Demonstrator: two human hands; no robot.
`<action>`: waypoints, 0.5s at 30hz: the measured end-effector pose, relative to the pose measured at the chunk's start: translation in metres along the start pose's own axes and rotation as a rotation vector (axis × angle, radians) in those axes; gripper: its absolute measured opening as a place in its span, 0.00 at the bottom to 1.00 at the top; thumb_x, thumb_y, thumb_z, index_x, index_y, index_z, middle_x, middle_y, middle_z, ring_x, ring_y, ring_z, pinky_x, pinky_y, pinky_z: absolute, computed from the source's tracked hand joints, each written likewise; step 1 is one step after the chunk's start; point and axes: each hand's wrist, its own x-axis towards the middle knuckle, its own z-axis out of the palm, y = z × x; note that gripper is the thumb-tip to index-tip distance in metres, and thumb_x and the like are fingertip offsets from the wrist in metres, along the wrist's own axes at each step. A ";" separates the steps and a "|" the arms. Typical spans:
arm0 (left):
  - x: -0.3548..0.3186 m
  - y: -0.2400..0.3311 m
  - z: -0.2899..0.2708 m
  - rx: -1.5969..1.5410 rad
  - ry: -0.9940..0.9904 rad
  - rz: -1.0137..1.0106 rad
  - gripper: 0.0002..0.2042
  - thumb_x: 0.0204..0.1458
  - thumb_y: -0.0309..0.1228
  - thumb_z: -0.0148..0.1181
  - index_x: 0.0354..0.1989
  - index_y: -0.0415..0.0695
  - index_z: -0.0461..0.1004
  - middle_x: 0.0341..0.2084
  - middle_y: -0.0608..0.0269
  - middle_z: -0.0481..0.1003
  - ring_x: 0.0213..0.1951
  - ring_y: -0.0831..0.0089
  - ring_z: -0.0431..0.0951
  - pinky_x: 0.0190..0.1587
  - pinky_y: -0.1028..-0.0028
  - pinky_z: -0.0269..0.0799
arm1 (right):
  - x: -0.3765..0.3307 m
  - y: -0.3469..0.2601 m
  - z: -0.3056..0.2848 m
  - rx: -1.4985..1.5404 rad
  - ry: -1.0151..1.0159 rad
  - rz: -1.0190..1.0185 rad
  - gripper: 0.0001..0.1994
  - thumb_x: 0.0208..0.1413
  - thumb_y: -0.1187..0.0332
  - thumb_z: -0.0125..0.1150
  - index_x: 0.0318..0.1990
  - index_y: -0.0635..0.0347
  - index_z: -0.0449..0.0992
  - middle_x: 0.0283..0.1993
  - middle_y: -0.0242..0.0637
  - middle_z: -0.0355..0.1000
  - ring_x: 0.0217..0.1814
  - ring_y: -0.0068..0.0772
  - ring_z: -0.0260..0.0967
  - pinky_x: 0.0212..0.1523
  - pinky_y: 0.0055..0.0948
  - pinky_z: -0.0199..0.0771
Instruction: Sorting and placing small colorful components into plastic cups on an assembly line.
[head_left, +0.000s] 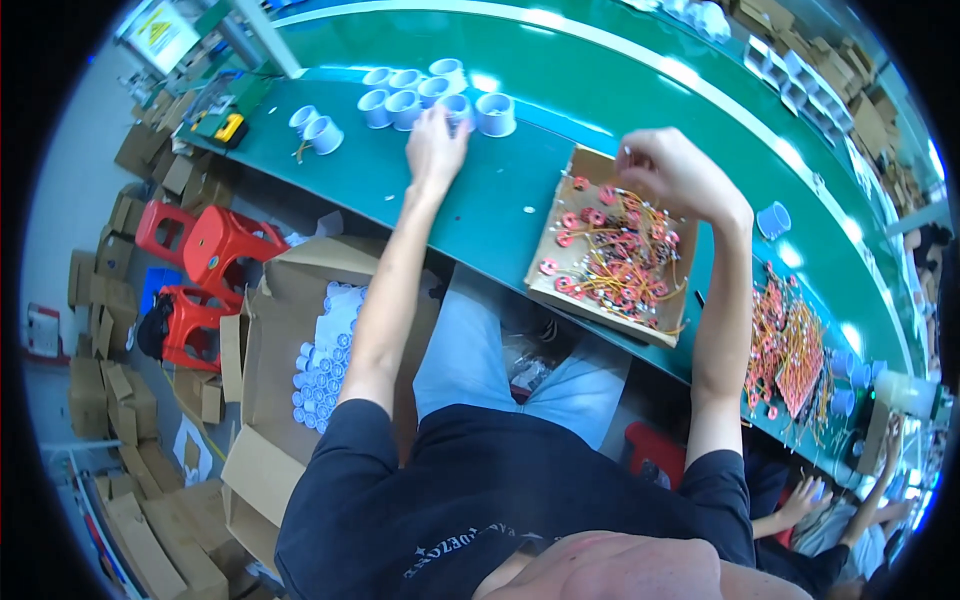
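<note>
Reaching — 2 hands (pixel 436 150) (pixel 672 172), 8 clustered cups (pixel 403 111), 1 tray (pixel 551 241)

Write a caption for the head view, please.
Left hand at a pale cup, right hand over a box of red parts.

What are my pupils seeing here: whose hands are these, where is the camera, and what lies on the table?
There is no machine: the two bare hands belong to one person. The single picture comes from a wide fisheye camera on that person's head, looking down, so straight edges bend. On the green table stand pale cups; the left hand has its fingers at one of them. The right hand is over a cardboard box of red parts with orange wires; whether it holds anything is unclear. More such parts lie heaped to the right.
</note>
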 end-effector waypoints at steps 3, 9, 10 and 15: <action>-0.012 0.022 -0.014 -0.168 0.029 -0.015 0.27 0.44 0.44 0.67 0.46 0.38 0.66 0.40 0.46 0.72 0.40 0.53 0.74 0.42 0.60 0.70 | -0.008 0.012 -0.018 0.205 0.165 -0.045 0.06 0.54 0.73 0.58 0.37 0.67 0.76 0.29 0.39 0.74 0.32 0.27 0.73 0.35 0.25 0.73; 0.030 0.127 -0.044 -0.632 0.219 0.059 0.26 0.44 0.40 0.69 0.46 0.36 0.66 0.41 0.51 0.72 0.41 0.62 0.74 0.43 0.64 0.71 | -0.013 0.026 -0.032 0.372 0.397 0.010 0.09 0.58 0.72 0.54 0.42 0.66 0.77 0.29 0.37 0.74 0.33 0.23 0.73 0.35 0.24 0.73; 0.038 0.142 -0.038 -0.767 0.169 0.073 0.26 0.46 0.38 0.69 0.48 0.36 0.66 0.43 0.54 0.73 0.42 0.65 0.74 0.44 0.67 0.71 | -0.014 0.031 -0.031 0.408 0.447 0.052 0.09 0.59 0.72 0.54 0.43 0.66 0.77 0.29 0.37 0.74 0.32 0.23 0.73 0.35 0.23 0.73; 0.085 0.173 0.029 -1.071 -0.180 0.335 0.32 0.42 0.37 0.71 0.53 0.39 0.61 0.46 0.51 0.72 0.42 0.66 0.76 0.46 0.67 0.73 | -0.007 0.042 -0.037 0.352 0.645 0.126 0.11 0.58 0.70 0.54 0.43 0.66 0.77 0.31 0.43 0.75 0.32 0.27 0.75 0.34 0.26 0.74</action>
